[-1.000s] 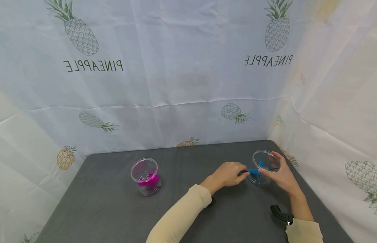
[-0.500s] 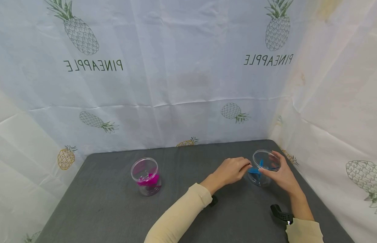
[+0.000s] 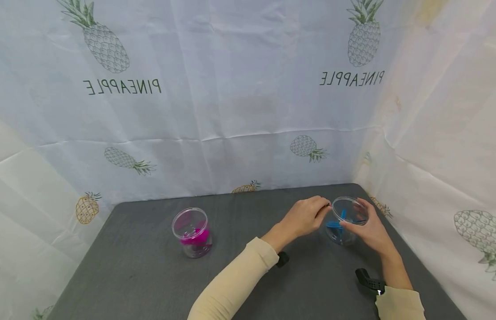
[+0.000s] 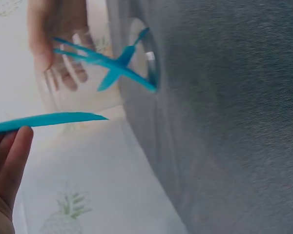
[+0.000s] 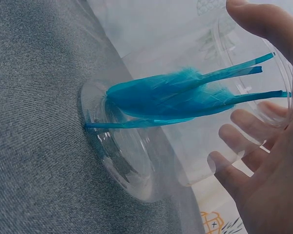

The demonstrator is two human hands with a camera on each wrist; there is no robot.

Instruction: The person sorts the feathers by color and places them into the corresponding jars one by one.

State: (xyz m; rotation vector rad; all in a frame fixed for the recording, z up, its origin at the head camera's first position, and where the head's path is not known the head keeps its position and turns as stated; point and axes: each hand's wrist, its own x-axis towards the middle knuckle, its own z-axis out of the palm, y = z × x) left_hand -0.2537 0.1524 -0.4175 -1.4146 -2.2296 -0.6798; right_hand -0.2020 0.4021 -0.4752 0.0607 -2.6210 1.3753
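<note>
My left hand (image 3: 306, 217) pinches a blue feather (image 4: 53, 118) between thumb and fingers, just left of a clear plastic jar (image 3: 341, 240). In the left wrist view that feather lies outside the jar, apart from it. Several blue feathers (image 5: 171, 95) lean inside this jar, their quills toward the rim. My right hand (image 3: 370, 224) grips the jar near its rim from the right, thumb on the near side and fingers on the far side. The jar's base is on the dark grey table (image 3: 248, 213).
A second clear jar (image 3: 197, 254) with pink material (image 3: 196, 237) inside stands on the left half of the table. A curtain (image 3: 240, 106) printed with pineapples hangs behind, close to the table's back edge, and another stretch runs along the right side.
My left hand has moved upward from low beside the jar to near rim height, with its fingers turned more upward. My right hand and both jars have stayed put.
</note>
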